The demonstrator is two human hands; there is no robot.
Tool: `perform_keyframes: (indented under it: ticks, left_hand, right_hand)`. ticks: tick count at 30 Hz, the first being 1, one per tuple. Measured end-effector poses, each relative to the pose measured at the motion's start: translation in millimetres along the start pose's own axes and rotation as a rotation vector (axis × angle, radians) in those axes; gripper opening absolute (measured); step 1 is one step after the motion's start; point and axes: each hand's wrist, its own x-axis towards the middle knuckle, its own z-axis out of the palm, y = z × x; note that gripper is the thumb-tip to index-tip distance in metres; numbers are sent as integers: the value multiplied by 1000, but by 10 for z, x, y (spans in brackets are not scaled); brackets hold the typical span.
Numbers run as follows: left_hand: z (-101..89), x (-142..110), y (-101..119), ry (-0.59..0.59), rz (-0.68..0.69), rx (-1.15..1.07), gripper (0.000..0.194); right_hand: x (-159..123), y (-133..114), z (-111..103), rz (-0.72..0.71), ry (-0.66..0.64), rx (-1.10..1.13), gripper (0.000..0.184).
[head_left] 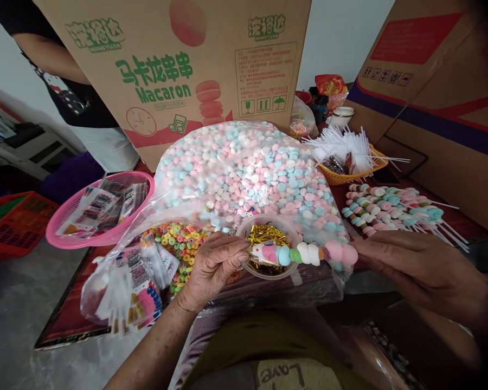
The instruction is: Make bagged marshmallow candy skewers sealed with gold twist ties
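Note:
A marshmallow skewer (309, 253) in pink, white, green and blue stretches level between my hands. Its left end lies in a clear printed plastic wrapper (265, 252). My left hand (215, 262) is closed in a pinch on the wrapper's far left end. At the pink end, my right hand (418, 265) is closed around the skewer's right end; the stick is hidden by the fingers. Beneath the skewer is a round clear tub (244, 232) with gold tinsel (268, 235). Behind it spreads a big clear bag of pastel marshmallows (248, 168).
At left are printed wrappers (140, 292), colourful cereal rings (179, 246) and a pink basket (57, 230) of packets. Finished-looking skewers (390, 208) and a yellow basket (341, 177) of white sticks (345, 146) lie right. Cardboard boxes (154, 114) stand behind; a person (69, 92) stands back left.

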Motion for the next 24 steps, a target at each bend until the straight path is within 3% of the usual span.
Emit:
perform_keyframes:
  ticks: [4,9,13,16,20,24]
  left_hand:
    - [28,20,1,-17,20,-45,18]
    - [33,11,-29,-14,-6,-91,18]
    - [8,-3,-47,-23,-74,-140,18]
    - [3,6,-47,-73,-51,-139,18]
    - [24,37,-26,-153,-31,-129,19]
    - [83,42,-8,-146,-62,-111,19]
  right_hand:
    - [18,8,-24,-39,76,-53,35]
    - [17,27,-19,-25,-19,8,33]
    - [-35,76,-35,-39,11,4,34]
    - [-34,81,-44,-45,-8,-2,32]
    - [44,23,-32,-50,-24,-5,31]
    - [159,-67,78,-54,-85,56,29]
